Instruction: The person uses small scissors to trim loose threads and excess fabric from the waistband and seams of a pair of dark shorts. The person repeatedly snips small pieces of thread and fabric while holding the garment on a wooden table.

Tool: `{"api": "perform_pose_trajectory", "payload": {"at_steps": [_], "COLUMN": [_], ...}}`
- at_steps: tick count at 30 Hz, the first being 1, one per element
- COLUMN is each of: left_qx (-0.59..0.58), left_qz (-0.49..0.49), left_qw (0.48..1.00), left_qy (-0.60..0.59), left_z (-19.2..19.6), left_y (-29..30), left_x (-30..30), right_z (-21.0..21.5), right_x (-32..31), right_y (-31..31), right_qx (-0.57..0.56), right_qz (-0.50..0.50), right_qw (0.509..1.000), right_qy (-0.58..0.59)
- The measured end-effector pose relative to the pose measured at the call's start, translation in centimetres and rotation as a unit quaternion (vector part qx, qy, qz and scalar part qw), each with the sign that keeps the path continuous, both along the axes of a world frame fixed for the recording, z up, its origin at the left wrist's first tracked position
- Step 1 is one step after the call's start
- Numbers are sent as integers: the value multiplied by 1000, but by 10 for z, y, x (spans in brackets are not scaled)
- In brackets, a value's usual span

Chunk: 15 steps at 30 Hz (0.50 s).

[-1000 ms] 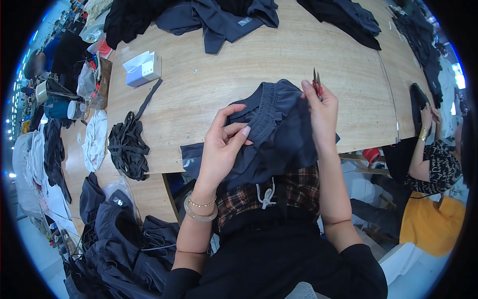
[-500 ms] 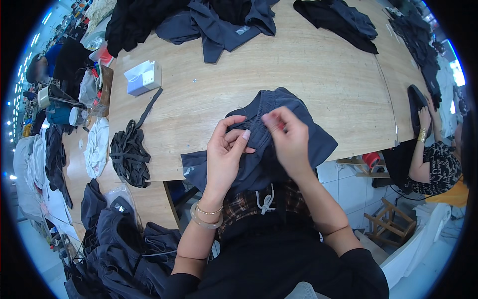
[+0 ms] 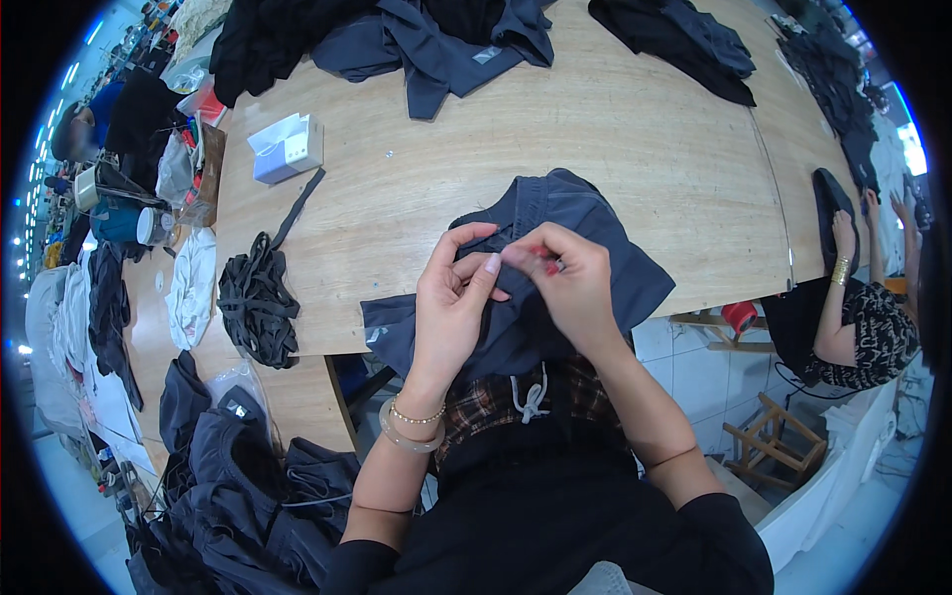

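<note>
Pinching cloth right now, my left hand point(image 3: 451, 293) is closing its thumb and curled fingers on the dark grey garment point(image 3: 620, 258), and my right hand point(image 3: 575, 288) is meeting it from the other side, fingertips right beside my left thumb. Whether anything fine is sitting between those fingertips, I cannot tell. Inside my right hand I am also holding a red tool point(image 3: 552, 266), mostly hidden by my fingers.

The garment is lying at the near edge of the table point(image 3: 694, 178), under both hands and just beyond them, its lower folds hanging toward me. And its direction: the gathered waistband point(image 3: 531, 203) is pointing away from me, its long axis running outward from my fingertips and leaning slightly right. Crosswise, the cloth is spreading wider, one corner sticking out left past my left hand, another pointing right, beyond my right hand.

Over to the left, a bundle of black strips point(image 3: 256, 307) is resting on the table, one strip trailing toward a tissue box point(image 3: 288, 154).
</note>
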State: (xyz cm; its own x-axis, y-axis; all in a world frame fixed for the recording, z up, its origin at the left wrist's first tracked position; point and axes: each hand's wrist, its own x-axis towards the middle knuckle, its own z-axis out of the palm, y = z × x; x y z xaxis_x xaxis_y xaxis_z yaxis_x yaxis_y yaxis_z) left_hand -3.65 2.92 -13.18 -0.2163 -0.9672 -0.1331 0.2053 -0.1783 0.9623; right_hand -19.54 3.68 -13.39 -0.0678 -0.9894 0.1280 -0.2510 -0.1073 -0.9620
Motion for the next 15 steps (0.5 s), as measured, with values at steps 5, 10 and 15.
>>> {"api": "perform_pose_trajectory", "payload": {"at_steps": [5, 10, 15], "left_qx": [25, 25, 29], "left_qz": [8, 10, 4], "left_qw": [1000, 1000, 999], "left_qy": [-10, -12, -14], "left_z": [6, 9, 13], "left_y": [1, 1, 1], "left_x": [7, 11, 10], "right_z": [1, 22, 25], "right_x": [-40, -45, -39], "right_y": [-15, -2, 2], "right_qx": [35, -72, -115], "right_qz": [-94, -23, -1], "right_qw": [995, 985, 961], "right_qy": [-17, 153, 253]}}
